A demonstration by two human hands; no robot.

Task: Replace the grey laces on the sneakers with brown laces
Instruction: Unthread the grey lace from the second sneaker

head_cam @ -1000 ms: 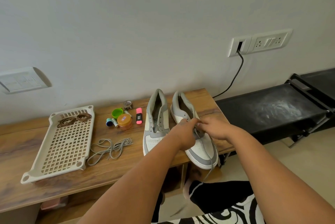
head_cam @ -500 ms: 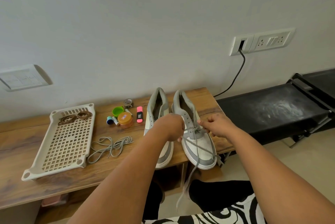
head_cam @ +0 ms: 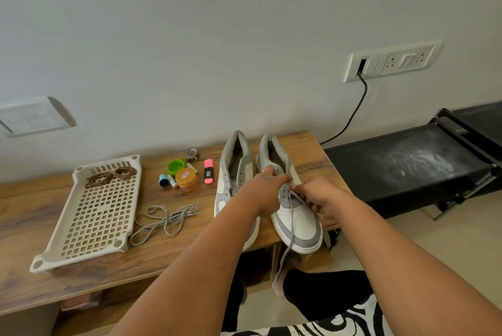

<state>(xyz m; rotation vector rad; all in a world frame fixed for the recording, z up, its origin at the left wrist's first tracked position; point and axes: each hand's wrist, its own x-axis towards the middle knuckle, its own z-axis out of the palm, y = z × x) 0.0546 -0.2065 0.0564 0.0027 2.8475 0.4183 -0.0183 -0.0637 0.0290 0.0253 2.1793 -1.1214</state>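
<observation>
The person is unlacing the right-hand sneaker (head_cam: pixel 296 216) on the wooden bench (head_cam: pixel 81 276). The left hand (head_cam: pixel 264 186) is bracing its tongue area; whether it is gripping is unclear. The right hand (head_cam: pixel 317 195) is pinching the grey lace (head_cam: pixel 290 229), apparently at a lower eyelet. Next: drawing it free. The brown laces (head_cam: pixel 111 176) are lying in the tray (head_cam: pixel 57 248).

Even, soft daylight, fairly bright, no harsh glare. Faint shadows under right hand (head_cam: pixel 316 194) and left hand (head_cam: pixel 264 189) where they meet. Wide-angle bending at frame edges, wall switch plate (head_cam: pixel 32 115) far left of hands skewed. Forearms nearest lens slightly soft; slight compression smear.
</observation>
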